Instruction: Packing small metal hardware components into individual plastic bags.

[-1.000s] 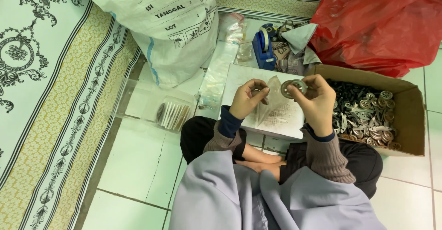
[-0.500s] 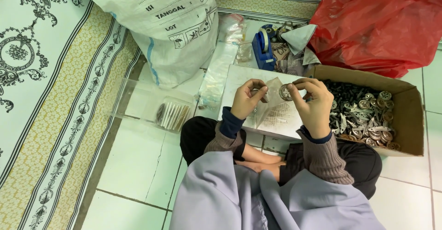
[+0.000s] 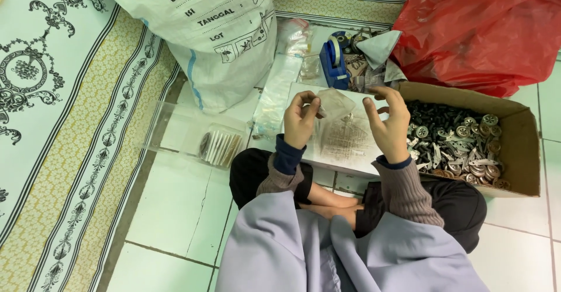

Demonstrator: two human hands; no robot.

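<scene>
left hand (image 3: pixel 301 119) pinching one clear bag (image 3: pixel 336 102) | right hand (image 3: pixel 388 122) spread wide, just right of bag | one cardboard box (image 3: pixel 523 151) of metal parts right of bag

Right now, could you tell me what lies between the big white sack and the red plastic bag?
In the head view, a blue tape dispenser and crumpled clear bags lie between the white sack and the red plastic bag.
</scene>
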